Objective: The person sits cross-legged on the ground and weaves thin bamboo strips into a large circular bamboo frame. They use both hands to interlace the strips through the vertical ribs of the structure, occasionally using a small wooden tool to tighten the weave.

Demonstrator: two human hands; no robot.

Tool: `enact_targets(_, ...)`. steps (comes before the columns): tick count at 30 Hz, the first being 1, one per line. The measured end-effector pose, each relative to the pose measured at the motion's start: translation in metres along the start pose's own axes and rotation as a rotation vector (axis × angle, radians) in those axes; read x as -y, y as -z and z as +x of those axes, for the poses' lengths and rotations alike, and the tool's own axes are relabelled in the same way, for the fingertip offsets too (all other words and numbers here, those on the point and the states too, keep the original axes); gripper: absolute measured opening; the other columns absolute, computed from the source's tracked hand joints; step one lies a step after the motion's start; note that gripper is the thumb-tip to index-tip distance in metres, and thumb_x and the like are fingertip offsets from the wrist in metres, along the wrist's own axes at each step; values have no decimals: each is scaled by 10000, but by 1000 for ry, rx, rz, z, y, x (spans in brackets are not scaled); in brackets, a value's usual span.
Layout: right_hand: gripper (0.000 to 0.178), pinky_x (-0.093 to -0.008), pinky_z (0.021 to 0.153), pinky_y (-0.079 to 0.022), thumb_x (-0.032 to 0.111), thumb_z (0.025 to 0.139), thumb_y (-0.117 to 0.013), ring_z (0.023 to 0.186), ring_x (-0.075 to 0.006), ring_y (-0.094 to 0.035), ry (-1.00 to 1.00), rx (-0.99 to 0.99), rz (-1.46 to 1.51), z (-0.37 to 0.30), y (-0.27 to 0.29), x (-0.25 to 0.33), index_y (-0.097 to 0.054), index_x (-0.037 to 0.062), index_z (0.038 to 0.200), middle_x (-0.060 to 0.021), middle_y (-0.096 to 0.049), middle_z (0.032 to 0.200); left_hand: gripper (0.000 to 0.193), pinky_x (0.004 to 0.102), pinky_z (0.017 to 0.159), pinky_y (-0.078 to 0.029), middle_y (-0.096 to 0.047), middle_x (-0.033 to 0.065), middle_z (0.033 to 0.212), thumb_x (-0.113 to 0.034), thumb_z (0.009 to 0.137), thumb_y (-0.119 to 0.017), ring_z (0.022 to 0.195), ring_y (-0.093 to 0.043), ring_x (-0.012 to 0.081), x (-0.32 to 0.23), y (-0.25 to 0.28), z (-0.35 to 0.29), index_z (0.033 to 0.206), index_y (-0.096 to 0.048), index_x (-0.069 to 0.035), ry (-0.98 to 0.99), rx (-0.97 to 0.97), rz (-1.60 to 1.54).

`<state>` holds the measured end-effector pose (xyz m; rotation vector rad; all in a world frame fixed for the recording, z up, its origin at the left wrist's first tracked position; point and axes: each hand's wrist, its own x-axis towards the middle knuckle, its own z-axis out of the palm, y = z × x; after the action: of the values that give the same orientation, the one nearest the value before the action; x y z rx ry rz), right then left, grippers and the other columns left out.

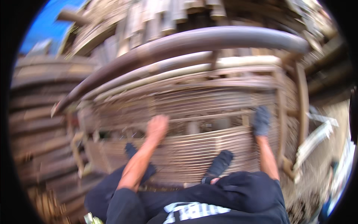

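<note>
The picture is smeared by motion. My bare left hand (157, 126) is over the middle of a bamboo bench (190, 143) with a slatted seat and back, close to the gap between the two. My right hand (262, 120), in a dark grey glove, is near the bench's right end, by its upright post (280, 108). Blur hides the fingers of both hands, and I cannot make out whether either one touches the slats. A dark shoe (222, 162) on my foot shows at the seat's slats.
A thick bamboo pole (209, 39) crosses above the bench's back, with thinner poles under it. Stacked bamboo poles (41, 127) lie at the left, and cut lengths (160, 18) are piled at the far side. A blue tarp (46, 24) shows at the far left.
</note>
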<state>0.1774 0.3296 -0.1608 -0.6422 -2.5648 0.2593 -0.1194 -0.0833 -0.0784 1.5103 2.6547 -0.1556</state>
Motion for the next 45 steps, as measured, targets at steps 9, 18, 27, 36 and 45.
enact_targets(9, 232, -467, 943, -454, 215, 966, -564, 1043, -361, -618, -26, 217, -259, 2, 10, -23, -710, 36, 987, -173, -687, 1059, 251, 397, 852, -476, -503, 96, 991, -314, 874, -647, 967, -513, 277, -24, 5, -49, 1000, -638, -97, 104, 33, -535)
enact_targets(18, 139, -448, 715, -442, 116, 847, -516, 795, -309, -586, -53, 468, -359, 2, 36, 7, -610, 104, 745, -121, -610, 764, 589, 469, 930, -416, -588, 151, 1160, -546, 908, -578, 1117, -519, 319, -30, 0, -19, 1347, -571, -153, 21, 261, -376)
enact_targets(27, 230, -516, 898, -462, 252, 895, -572, 823, -327, -642, -246, 378, -116, 14, 41, 13, -679, 104, 756, -130, -660, 787, 405, 452, 981, -438, -595, 203, 1176, -281, 970, -552, 1103, -549, 355, -191, -8, 69, 1256, -601, 2, -130, 26, -767)
enact_targets(36, 319, -310, 630, -501, 266, 1013, -529, 692, -162, -613, -801, 159, 292, 48, 223, 51, -652, 30, 838, -86, -634, 754, 309, 459, 862, -511, -685, 240, 1024, -255, 908, -592, 973, -656, 414, -249, -19, 119, 1049, -707, -4, 136, 399, -959)
enact_targets(45, 119, -205, 548, -503, 135, 933, -663, 632, -90, -629, -694, -98, 444, 80, 301, 73, -706, 38, 880, -38, -696, 770, 368, 443, 913, -490, -635, 190, 1132, -278, 944, -584, 1036, -623, 322, -336, 44, 159, 1184, -607, -1, -134, 264, -1218)
